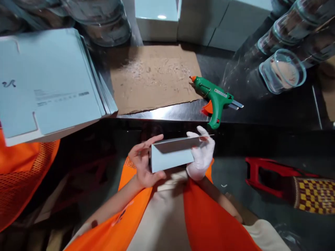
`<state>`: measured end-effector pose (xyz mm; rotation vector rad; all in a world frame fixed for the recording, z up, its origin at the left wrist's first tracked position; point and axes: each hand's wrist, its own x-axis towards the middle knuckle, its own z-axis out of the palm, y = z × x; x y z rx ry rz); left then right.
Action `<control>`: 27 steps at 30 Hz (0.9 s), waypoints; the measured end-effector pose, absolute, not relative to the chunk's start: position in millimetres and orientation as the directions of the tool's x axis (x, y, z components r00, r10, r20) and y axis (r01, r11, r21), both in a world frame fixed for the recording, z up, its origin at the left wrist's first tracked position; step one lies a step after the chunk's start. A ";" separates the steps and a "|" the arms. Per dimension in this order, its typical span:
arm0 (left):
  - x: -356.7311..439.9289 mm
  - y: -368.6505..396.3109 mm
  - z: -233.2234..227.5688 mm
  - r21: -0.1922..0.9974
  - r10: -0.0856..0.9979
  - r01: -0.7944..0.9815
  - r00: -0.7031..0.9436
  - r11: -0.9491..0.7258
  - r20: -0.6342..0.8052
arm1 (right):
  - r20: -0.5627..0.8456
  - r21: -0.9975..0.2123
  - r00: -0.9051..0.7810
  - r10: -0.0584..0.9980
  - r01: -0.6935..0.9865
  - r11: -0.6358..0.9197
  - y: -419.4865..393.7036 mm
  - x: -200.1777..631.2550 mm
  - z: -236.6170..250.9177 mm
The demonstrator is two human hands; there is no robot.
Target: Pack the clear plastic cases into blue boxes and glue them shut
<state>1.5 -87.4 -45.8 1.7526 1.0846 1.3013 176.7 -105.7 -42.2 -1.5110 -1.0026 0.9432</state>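
A small light-blue cardboard box is held in front of my chest, just short of the table edge, with its long side facing me. My bare left hand grips its left end, thumb below and fingers along the top. At the other end my right hand, in a white glove, holds the box between thumb and fingers. A thin edge of card sticks out past the gloved fingers. A green glue gun with an orange nozzle and trigger lies beyond my right hand, its handle reaching over the table edge.
A brown cardboard sheet with glue scraps lies on the dark metal table. Flat printed blue cartons are stacked at left. Boxes stand behind. Clear plastic tubs are at right, a red stool below.
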 end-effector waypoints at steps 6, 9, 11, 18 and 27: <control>-21.9 -79.2 -33.9 0.746 0.812 0.320 0.229 -0.583 0.537 | 0.151 -0.941 0.468 0.871 0.338 -0.019 -96.1 208.6 -22.5; -36.7 -73.5 -35.9 0.792 0.868 0.378 0.071 -0.480 0.492 | 0.352 -0.755 0.548 0.759 0.646 -0.116 -68.6 258.1 -4.3; -37.6 -68.6 -37.9 0.800 0.872 0.393 0.007 -0.453 0.490 | 0.242 -0.627 0.548 0.801 0.718 -0.302 -38.5 287.3 7.8; -16.6 -54.4 -37.7 0.832 0.860 0.328 -0.098 -0.448 0.501 | -0.320 -0.790 0.433 0.843 0.369 -0.490 17.3 322.8 23.9; 0.9 -45.1 -24.5 0.900 0.910 0.234 -0.109 -0.368 0.401 | -0.006 -0.940 0.420 0.908 0.308 -0.149 -71.8 296.1 -13.4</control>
